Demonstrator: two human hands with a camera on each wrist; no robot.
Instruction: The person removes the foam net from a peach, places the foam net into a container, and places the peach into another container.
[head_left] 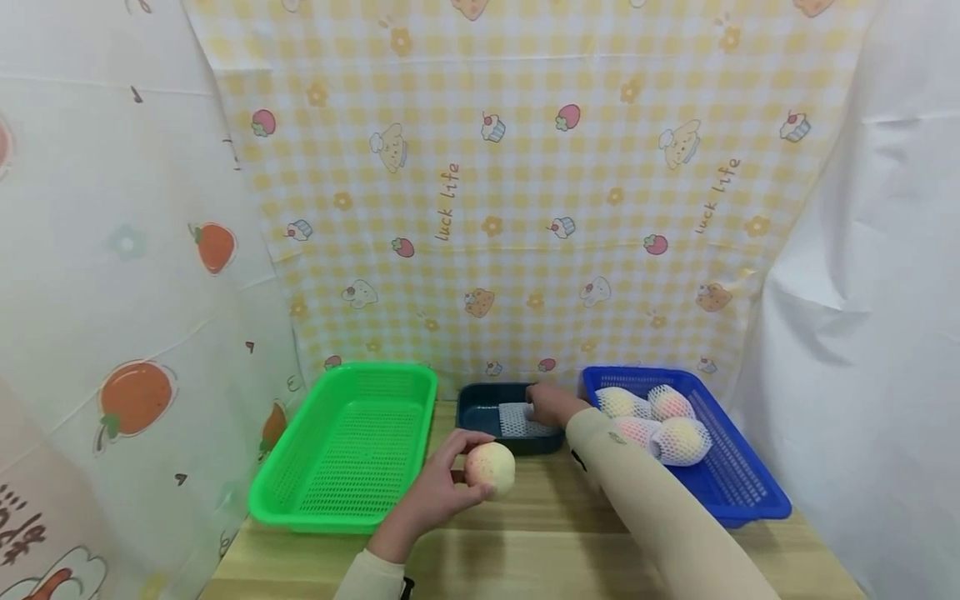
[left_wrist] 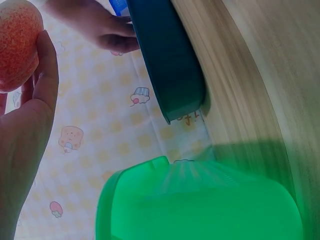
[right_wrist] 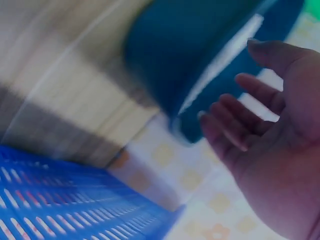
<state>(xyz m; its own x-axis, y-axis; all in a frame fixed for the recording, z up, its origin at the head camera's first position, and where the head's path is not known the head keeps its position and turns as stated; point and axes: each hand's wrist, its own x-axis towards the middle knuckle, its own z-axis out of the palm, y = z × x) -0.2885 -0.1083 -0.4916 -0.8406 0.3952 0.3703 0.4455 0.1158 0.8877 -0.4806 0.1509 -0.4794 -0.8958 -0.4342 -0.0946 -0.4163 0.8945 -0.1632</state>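
A bare peach (head_left: 491, 468), pale yellow with a red blush, is held in my left hand (head_left: 442, 483) in front of the dark teal tray (head_left: 510, 447). The left wrist view shows the fingers wrapped about the redder side of the peach (left_wrist: 19, 45). White foam net sleeves (head_left: 516, 420) lie inside the tray. My right hand (head_left: 553, 405) reaches over the tray's right end. In the right wrist view, that hand (right_wrist: 280, 105) has its fingers spread and slightly bent at the tray's rim, with nothing seen between them.
On the left stands a green slotted basket (head_left: 262, 500). A blue basket (head_left: 750, 475) on the right holds several peaches in foam nets (head_left: 682, 442), partly behind my right forearm. Behind the wooden table (head_left: 540, 533) hangs a checked cloth (head_left: 525, 183).
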